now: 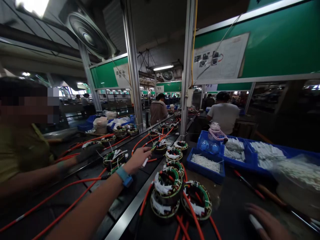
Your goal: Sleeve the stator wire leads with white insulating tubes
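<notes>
Dim workshop light leaves a co-worker's hand [91,153] murky at far left. Further right, the left hand [138,160] reaches to the wires of a green ring [161,150] just beyond its fingertips, any pinch too small to confirm; past stacked rings [166,196], the blurred right hand [268,224], cut off below, shows no readable grip.

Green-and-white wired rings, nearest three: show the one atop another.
The upper left ring rests on the lower left ring; the right ring lies beside them.
</notes>
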`<state>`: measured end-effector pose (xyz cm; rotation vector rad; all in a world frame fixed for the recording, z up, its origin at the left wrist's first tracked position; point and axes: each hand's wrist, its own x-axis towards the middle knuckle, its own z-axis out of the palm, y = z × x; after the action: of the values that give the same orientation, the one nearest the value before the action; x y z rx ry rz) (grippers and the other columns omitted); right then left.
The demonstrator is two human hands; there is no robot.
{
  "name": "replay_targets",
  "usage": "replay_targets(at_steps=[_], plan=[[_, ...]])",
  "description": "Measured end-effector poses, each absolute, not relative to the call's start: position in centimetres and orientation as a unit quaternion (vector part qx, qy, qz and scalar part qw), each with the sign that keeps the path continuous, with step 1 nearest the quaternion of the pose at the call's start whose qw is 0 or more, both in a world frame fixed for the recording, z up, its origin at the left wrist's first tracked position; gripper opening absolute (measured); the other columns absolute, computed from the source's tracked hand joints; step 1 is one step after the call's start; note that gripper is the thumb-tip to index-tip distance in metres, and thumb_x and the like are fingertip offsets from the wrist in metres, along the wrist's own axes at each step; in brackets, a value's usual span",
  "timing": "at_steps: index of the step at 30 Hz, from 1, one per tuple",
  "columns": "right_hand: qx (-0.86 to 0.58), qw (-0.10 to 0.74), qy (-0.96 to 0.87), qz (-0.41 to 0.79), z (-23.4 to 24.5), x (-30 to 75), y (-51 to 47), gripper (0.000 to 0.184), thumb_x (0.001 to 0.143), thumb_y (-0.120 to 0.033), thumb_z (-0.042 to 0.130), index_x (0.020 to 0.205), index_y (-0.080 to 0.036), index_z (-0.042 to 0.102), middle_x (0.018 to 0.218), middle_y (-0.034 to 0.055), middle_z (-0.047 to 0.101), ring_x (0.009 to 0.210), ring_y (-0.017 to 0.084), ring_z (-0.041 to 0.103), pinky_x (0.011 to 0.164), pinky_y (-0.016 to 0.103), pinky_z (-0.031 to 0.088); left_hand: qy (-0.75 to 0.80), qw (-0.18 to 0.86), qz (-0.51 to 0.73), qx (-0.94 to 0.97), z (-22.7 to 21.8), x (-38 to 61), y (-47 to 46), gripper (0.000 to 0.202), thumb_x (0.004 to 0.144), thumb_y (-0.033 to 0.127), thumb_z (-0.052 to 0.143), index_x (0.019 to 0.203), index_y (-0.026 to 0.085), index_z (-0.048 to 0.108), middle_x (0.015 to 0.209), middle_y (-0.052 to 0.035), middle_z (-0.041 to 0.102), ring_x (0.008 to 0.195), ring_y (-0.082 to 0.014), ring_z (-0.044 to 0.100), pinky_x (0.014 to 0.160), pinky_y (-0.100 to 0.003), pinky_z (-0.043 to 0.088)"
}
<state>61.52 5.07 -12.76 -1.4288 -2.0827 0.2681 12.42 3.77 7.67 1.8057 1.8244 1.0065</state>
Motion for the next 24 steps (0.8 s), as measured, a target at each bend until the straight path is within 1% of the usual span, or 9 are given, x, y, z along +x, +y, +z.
replay_targets(at_steps=[3, 5, 8, 11, 14, 17, 19, 21, 24], plan=[[-0.468, 0.409, -0.741, 0.254, -6.9, 53.8, 4.3, 0.046, 0.069, -0.033, 0.05, 0.111, -0.02, 0.065, 0.125, 0.0092, 0.059, 0.119, 0.031, 0.05, 0.103, 0.048, 0.037, 0.619, 0.245, 0.368, 0.649, 7.8, 16.5, 1.7, 0.039, 0.08, 0.031, 0.044, 0.106, 0.009, 0.063, 0.073, -0.0032, 0.065, 0.06, -0.0136, 0.055, 0.053, -0.022, 0.04], [-0.414, 0.44, -0.685, 0.405, -2.9, 48.3, 4.3, 0.047, 0.072, -0.036, 0.054, 0.116, -0.021, 0.059, 0.125, 0.0095, 0.059, 0.12, 0.029, 0.049, 0.104, 0.044, 0.036, 0.585, 0.287, 0.361, 0.667, 7.9, 19.8, 0.3, 0.038, 0.08, 0.029, 0.046, 0.11, 0.012, 0.062, 0.077, -0.0027, 0.066, 0.062, -0.013, 0.055, 0.054, -0.021, 0.041], [-0.327, 0.423, -0.547, 0.644, 1.4, 42.0, 5.0, 0.048, 0.074, -0.04, 0.059, 0.117, -0.018, 0.054, 0.114, 0.0111, 0.065, 0.11, 0.026, 0.058, 0.098, 0.041, 0.042, 0.461, 0.353, 0.309, 0.753, 8.4, 23.4, -1.4, 0.034, 0.081, 0.027, 0.048, 0.11, 0.015, 0.061, 0.087, -0.0027, 0.067, 0.069, -0.0134, 0.057, 0.062, -0.021, 0.044], [-0.31, 0.364, -0.41, 0.777, 3.2, 39.3, 5.7, 0.026, 0.078, -0.027, 0.055, 0.096, -0.01, 0.061, 0.092, 0.0132, 0.07, 0.089, 0.021, 0.066, 0.086, 0.032, 0.051, 0.343, 0.338, 0.206, 0.852, 9.0, 23.7, -1.9, 0.028, 0.084, 0.027, 0.05, 0.104, 0.016, 0.065, 0.09, -0.0034, 0.069, 0.078, -0.0146, 0.061, 0.071, -0.021, 0.045], [-0.369, 0.409, -0.313, 0.774, 3.0, 39.6, 5.7, 0.009, 0.073, -0.01, 0.054, 0.08, -0.012, 0.059, 0.072, 0.0062, 0.067, 0.061, 0.011, 0.064, 0.059, 0.019, 0.052, 0.411, 0.222, 0.19, 0.863, 8.6, 21.0, 0.1, 0.03, 0.089, 0.031, 0.046, 0.11, 0.02, 0.064, 0.1, -0.0013, 0.069, 0.089, -0.0136, 0.062, 0.08, -0.019, 0.045], [-0.371, 0.423, -0.315, 0.764, 2.0, 41.4, 5.3, 0.005, 0.069, -0.009, 0.056, 0.07, -0.014, 0.056, 0.049, -0.0032, 0.053, 0.034, 0.002, 0.04, 0.032, 0.01, 0.028, 0.586, 0.052, 0.197, 0.784, 6.7, 16.7, 4.1, 0.035, 0.09, 0.034, 0.046, 0.122, 0.023, 0.055, 0.119, -0.0014, 0.062, 0.106, -0.0151, 0.057, 0.093, -0.022, 0.041], [-0.357, 0.405, -0.352, 0.765, 1.1, 42.9, 5.1, 0.005, 0.068, -0.015, 0.058, 0.064, -0.013, 0.055, 0.039, -0.007, 0.04, 0.03, 0.0, 0.026, 0.031, 0.009, 0.016, 0.637, 0.022, 0.18, 0.749, 5.1, 13.8, 7.2, 0.041, 0.089, 0.029, 0.048, 0.128, 0.017, 0.049, 0.126, -0.0091, 0.057, 0.114, -0.0207, 0.053, 0.098, -0.031, 0.04], [-0.361, 0.412, -0.386, 0.742, 0.0, 44.5, 4.8, 0.009, 0.068, -0.022, 0.06, 0.067, -0.013, 0.057, 0.037, -0.0085, 0.034, 0.03, 0.0, 0.023, 0.032, 0.01, 0.015, 0.671, 0.005, 0.146, 0.726, 3.5, 11.5, 10.0, 0.047, 0.085, 0.03, 0.056, 0.129, 0.015, 0.046, 0.128, -0.0127, 0.053, 0.115, -0.0247, 0.051, 0.098, -0.04, 0.041], [-0.382, 0.447, -0.41, 0.697, -2.7, 46.3, 4.3, 0.028, 0.071, -0.03, 0.063, 0.095, -0.016, 0.06, 0.048, -0.0052, 0.049, 0.033, 0.001, 0.027, 0.034, 0.012, 0.018, 0.701, -0.017, 0.095, 0.707, 1.7, 9.6, 13.5, 0.04, 0.087, 0.034, 0.057, 0.122, 0.017, 0.05, 0.125, -0.0101, 0.052, 0.109, -0.0244, 0.053, 0.092, -0.047, 0.045]])
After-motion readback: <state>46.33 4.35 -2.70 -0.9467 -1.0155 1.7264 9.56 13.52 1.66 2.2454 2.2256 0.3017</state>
